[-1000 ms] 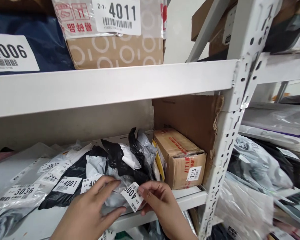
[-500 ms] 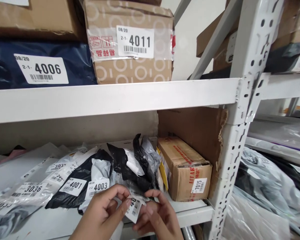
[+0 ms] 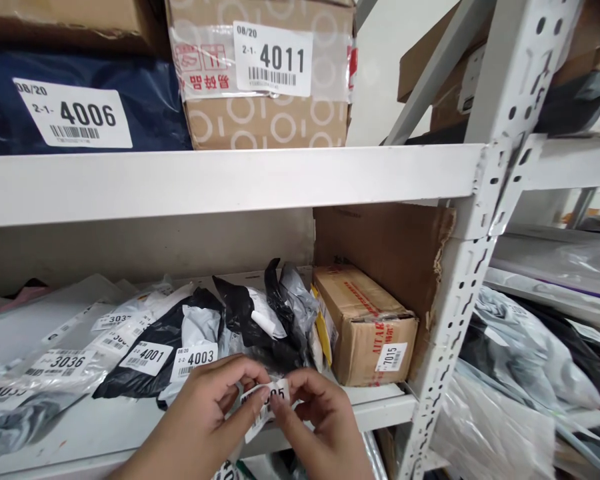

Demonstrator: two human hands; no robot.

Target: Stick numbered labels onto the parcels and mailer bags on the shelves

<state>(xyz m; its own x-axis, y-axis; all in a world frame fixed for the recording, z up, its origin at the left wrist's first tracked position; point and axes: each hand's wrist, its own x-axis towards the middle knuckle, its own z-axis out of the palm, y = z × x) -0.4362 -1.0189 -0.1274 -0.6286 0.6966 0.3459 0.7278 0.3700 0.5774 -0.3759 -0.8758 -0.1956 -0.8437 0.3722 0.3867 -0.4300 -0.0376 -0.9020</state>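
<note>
A white barcode label [image 3: 257, 427] is pinched between my two hands, just in front of the lower shelf edge. My left hand [image 3: 213, 410] grips its left part with thumb and fingers. On the right part, my right hand [image 3: 320, 420] closes thumb and fingertips near the digits "05"; the rest of the number is covered. Just behind my hands lie a black plastic parcel [image 3: 240, 307], a grey bag marked 4003 [image 3: 200, 328] and a black bag marked 4001 [image 3: 167, 340].
A brown carton marked 7015 [image 3: 367, 333] stands right of my hands against a cardboard divider [image 3: 395, 247]. Clear-bagged parcels [image 3: 70, 363] lie at left. The upper shelf beam [image 3: 230, 180] crosses above, carrying a carton marked 4011 [image 3: 265, 123]. A perforated white post [image 3: 473, 247] rises at right.
My right fingers have moved up and pinch the label's right part, where the digits "05" now show. The label is turned flatter. The view has tilted slightly down.
</note>
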